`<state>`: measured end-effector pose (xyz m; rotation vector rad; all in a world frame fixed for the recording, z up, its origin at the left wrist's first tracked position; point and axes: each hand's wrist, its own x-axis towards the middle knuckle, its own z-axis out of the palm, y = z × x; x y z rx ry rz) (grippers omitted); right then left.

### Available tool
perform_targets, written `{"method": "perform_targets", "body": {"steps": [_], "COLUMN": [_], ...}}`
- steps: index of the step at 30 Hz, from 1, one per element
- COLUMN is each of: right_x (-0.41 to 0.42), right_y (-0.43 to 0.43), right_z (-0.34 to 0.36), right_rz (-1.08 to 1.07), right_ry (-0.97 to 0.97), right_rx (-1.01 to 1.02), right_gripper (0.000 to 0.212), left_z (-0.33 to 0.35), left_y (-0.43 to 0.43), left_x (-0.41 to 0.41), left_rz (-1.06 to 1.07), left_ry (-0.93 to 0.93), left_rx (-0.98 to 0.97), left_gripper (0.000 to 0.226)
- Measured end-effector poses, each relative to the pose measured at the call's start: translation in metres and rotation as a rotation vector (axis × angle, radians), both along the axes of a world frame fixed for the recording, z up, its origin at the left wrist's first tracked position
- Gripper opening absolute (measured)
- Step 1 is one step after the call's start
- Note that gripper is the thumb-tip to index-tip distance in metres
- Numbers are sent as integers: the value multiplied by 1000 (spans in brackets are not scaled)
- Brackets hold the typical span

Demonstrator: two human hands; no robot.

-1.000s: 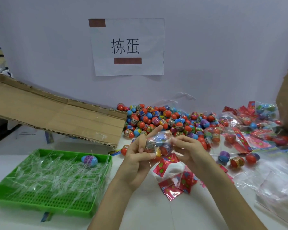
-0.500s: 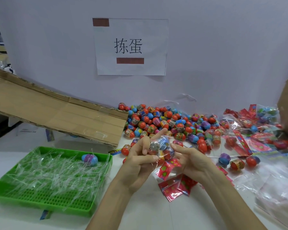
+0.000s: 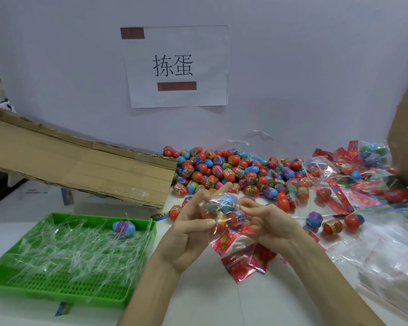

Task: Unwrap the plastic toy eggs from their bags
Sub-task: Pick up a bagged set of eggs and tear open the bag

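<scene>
**Bag gripped in both hands, not yet opened**

The white bench (image 3: 198,302) carries everything. A flattened cardboard sheet (image 3: 68,165) leans across its far left. In front of that sits a green tray (image 3: 57,296) strewn with clear plastic strips. A heap of loose eggs (image 3: 233,170) fills the far middle, and emptied clear bags (image 3: 386,255) lie to the right.

Above the middle of the bench, near the person, the left hand (image 3: 189,234) and right hand (image 3: 271,224) hold one small bag of eggs (image 3: 222,212) between them. The left thumb presses the film from the front with the fingers behind it. The right fingers are curled into the bag's other side. Neither hand is slack or spread open.

The bag stands steeply. Its long axis runs from the bulging egg end, which is up and away, to the red header card (image 3: 229,241), which hangs down towards the person.

The step in hand looks like opening this bag, since the eggs are all inside the film. The next move probably calls for the hands to pull apart, or to tear the film near the header. The grip would need to stay on film rather than on eggs, so nothing scatters before the eggs are tipped out.
</scene>
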<state>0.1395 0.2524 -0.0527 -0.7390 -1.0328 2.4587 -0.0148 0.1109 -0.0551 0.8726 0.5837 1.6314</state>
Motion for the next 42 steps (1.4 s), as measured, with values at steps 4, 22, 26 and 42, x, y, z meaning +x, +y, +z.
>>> {"method": "perform_targets", "body": {"steps": [4, 22, 26, 42], "right_x": [-6, -7, -9, -15], "right_y": [-3, -10, -12, -19], "right_z": [3, 11, 9, 3], "right_rz": [-44, -197, -214, -329], "right_ry": [-38, -58, -99, -168], "right_rx": [203, 784, 856, 1069], "right_gripper": [22, 22, 5, 22], "left_z": [0, -7, -10, -13], "left_y": [3, 18, 20, 20], "left_x": [0, 5, 3, 2], "left_rz": [51, 514, 564, 464], "left_ry": [-98, 305, 328, 253], "left_rx": [-32, -219, -217, -313], "left_gripper": [74, 42, 31, 4]}}
